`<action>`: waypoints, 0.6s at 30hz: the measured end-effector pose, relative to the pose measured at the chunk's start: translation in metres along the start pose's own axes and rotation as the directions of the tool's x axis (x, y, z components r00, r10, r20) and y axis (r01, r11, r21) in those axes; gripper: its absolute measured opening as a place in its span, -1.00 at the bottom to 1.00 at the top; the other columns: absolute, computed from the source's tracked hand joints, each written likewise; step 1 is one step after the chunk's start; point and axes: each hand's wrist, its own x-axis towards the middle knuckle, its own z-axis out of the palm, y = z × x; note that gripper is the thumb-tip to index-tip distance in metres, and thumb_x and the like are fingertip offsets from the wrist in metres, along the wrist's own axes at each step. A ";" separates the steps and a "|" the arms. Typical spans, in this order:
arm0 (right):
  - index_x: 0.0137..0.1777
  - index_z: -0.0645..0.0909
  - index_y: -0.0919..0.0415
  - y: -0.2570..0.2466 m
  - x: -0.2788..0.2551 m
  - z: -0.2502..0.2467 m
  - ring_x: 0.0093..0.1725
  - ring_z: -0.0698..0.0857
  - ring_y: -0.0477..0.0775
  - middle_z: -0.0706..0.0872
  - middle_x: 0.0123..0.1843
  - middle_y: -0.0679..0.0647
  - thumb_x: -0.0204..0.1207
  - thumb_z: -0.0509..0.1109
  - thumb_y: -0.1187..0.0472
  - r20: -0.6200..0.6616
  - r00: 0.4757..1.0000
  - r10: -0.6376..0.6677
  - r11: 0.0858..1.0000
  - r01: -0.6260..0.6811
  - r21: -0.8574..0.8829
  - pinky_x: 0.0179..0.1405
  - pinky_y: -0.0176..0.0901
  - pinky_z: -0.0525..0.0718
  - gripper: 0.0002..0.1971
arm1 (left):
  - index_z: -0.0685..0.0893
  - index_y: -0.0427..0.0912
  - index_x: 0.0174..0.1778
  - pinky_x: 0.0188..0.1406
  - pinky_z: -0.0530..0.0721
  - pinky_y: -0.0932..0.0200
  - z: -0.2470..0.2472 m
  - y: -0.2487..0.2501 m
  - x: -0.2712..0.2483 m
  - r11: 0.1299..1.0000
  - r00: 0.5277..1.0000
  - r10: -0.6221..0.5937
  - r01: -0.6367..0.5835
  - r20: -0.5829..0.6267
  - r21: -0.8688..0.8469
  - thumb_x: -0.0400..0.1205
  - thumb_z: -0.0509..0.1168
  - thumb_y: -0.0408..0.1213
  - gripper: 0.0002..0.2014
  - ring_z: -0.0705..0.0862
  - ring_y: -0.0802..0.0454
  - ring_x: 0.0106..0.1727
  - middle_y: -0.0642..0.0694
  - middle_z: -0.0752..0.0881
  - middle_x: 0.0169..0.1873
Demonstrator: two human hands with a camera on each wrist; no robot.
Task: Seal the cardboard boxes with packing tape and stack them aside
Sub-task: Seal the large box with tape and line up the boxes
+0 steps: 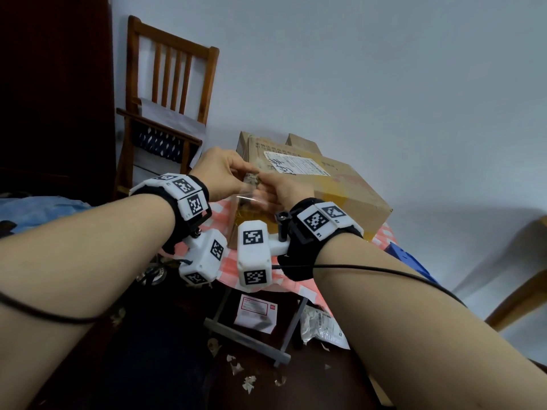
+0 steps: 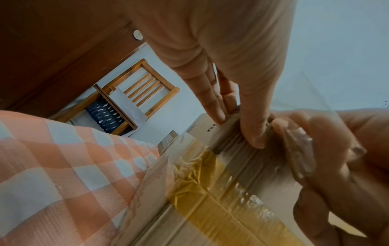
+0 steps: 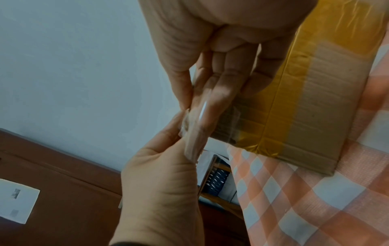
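A crumpled strip of clear packing tape (image 1: 251, 184) hangs between both hands, over the near edge of the cardboard box (image 1: 334, 184) on the checked counter (image 1: 225, 211). Left hand (image 1: 220, 173), at nine o'clock of the tape, pinches it; right hand (image 1: 285, 187), at three o'clock, pinches it too.
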 end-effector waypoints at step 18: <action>-0.07 0.65 0.34 0.007 0.005 -0.005 -0.64 0.64 -0.04 0.70 -0.36 0.16 0.46 0.52 0.27 0.041 0.999 -0.019 0.996 0.016 0.090 -0.71 -0.27 0.62 -0.84 | 0.77 -0.16 -0.32 -0.57 0.59 0.41 -0.011 0.027 0.023 0.963 0.960 -0.267 0.269 0.079 -0.011 0.45 0.52 -0.10 -0.80 0.67 0.14 -0.44 -0.04 0.74 -0.47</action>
